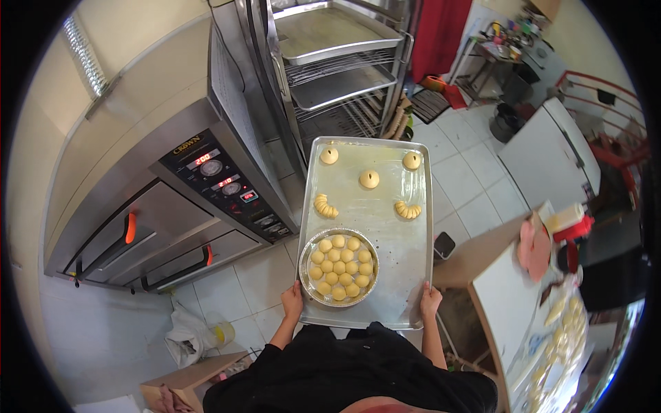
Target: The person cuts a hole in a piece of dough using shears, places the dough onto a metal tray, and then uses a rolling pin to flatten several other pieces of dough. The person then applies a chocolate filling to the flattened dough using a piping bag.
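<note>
Black shirt (365, 372) foremost; left hand (292, 301), right hand (431, 301) gripping metal tray (403, 258).

The scene is lit brightly and evenly, a soft sheen is thrown off the tray (399, 268), plastic (559, 361) is whitened by glare at four o'clock, the oven (165, 172) is bowed at nine, and the corners are blackened.

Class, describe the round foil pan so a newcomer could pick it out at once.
Find the large rectangular baking tray in front of the person's black shirt. At its near left corner sits the round foil pan. Unlike the five dough pieces lying directly on the tray, it is a shallow container holding many small dough balls.
</note>
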A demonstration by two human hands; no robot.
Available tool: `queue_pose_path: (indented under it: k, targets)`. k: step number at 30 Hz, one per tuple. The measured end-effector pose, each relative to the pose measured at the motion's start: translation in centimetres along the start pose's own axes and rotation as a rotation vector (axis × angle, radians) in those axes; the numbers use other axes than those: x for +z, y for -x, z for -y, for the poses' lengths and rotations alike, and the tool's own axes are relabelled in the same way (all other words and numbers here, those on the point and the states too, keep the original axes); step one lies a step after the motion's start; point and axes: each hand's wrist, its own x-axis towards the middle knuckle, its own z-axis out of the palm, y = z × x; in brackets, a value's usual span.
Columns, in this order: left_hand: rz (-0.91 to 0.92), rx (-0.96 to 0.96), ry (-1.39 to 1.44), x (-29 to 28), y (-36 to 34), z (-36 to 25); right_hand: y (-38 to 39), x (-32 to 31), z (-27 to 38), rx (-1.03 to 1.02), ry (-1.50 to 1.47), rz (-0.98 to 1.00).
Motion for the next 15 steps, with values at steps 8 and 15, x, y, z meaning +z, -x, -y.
queue_pose_path:
  k: [8,15]
  targets:
    - [-0.125,-0.154,-0.095,9.6,-8.1,-5.5,-20.1,6.3,0.7,-0.127,0.062,0.154]
    - [-0.236,-0.257,0.010,15.0,-11.6,-11.2,-31.6,9.4,4.2,-0.140,0.136,0.287]
